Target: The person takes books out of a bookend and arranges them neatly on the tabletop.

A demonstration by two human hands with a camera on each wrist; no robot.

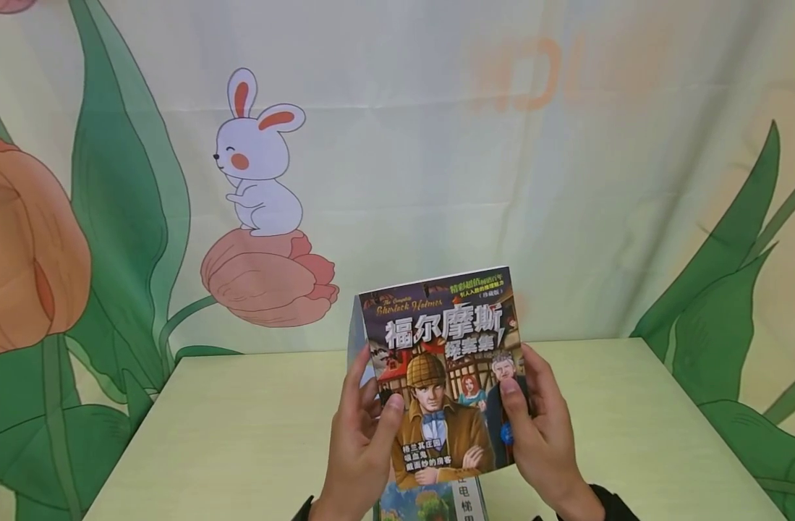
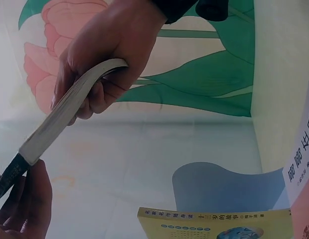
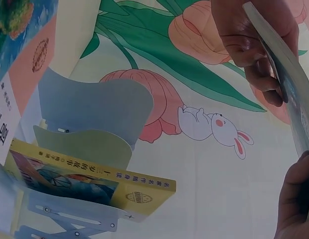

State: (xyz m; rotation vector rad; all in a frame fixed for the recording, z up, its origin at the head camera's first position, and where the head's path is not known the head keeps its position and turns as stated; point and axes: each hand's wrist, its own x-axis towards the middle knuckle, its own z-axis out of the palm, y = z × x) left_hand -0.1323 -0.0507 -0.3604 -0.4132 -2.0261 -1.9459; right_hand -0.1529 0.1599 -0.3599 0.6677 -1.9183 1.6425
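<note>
A Sherlock Holmes paperback (image 1: 449,434) is held upright, its illustrated cover facing me, in the head view. My left hand (image 1: 361,441) grips its left edge with the thumb on the cover. The right hand (image 1: 547,441) does likewise at the right edge. Seen edge-on in the left wrist view, the paperback (image 2: 60,117) shows its pages bowed, with my right hand (image 2: 109,45) above and left hand (image 2: 37,199) below. Beneath it, partly hidden, another book (image 1: 423,503) shows a landscape picture and a pale strip with lettering.
In the right wrist view, a bluish book rack (image 3: 109,102) with a green divider (image 3: 94,144) and a crisscross base (image 3: 77,219) holds a yellow book (image 3: 144,186). The pale green table (image 1: 241,420) meets a wall cloth (image 1: 404,166) printed with tulips and a rabbit.
</note>
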